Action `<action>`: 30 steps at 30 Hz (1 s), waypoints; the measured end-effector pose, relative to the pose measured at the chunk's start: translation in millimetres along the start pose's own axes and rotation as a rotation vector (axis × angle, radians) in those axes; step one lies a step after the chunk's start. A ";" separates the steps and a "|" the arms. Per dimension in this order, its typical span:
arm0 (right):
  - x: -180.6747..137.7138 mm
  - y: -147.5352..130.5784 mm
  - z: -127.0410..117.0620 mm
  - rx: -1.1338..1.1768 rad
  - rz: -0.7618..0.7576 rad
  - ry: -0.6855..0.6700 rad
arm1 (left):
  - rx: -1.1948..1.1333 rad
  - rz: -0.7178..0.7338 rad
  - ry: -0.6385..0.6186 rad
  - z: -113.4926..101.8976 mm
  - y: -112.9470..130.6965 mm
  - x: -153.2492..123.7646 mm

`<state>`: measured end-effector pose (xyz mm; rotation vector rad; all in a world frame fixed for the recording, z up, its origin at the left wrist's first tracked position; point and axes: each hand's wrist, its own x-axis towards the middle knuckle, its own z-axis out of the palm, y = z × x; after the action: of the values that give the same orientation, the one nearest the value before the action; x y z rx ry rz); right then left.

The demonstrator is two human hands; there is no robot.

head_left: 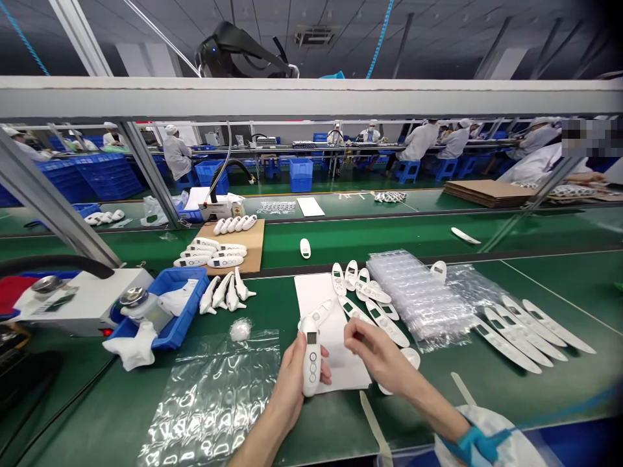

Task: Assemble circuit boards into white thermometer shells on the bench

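Note:
My left hand (291,383) is wrapped round a white handheld device (311,355) with a small screen and three round buttons, held upright over a white sheet (341,363) on the green table. My right hand (377,353) hovers just right of it, fingers curled in a pinch near the sheet; what it holds, if anything, I cannot make out. A loose white front shell (317,313) lies just above the device. Several more white shells (374,305) lie in a row right of the sheet.
Clear blister trays (413,292) and long white shells (530,327) lie to the right. A clear plastic bag (214,395) lies at left, beside a blue bin (170,324) with parts. Finished devices rest on cardboard (253,250). Other workers sit at far benches.

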<state>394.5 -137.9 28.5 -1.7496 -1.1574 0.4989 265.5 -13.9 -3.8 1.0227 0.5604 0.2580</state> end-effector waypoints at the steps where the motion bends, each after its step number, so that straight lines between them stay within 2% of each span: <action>1: -0.3 -12.4 6.5 0.033 -0.012 -0.053 | -0.058 -0.019 -0.018 0.2 3.0 -6.6; 3: 0.3 -32.7 20.9 0.066 -0.035 -0.131 | -0.132 -0.034 -0.008 0.1 5.9 -18.7; 5: 2.5 -44.7 34.1 0.047 -0.055 -0.142 | -0.156 -0.040 0.024 -0.9 5.2 -28.2; 10: 8.8 -49.8 52.4 -0.027 -0.069 -0.140 | -0.210 -0.046 0.044 -7.7 0.9 -41.2; 16: 9.4 -50.0 59.9 0.008 -0.045 -0.165 | -0.239 -0.052 0.037 -15.1 1.2 -47.3; 30: 7.0 -44.7 66.6 0.074 -0.012 -0.139 | -0.235 -0.046 0.032 -16.3 -1.6 -52.4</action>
<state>326.9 -94.9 37.2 -1.6648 -1.2301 0.6571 212.8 -26.6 5.0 0.7782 0.5676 0.2928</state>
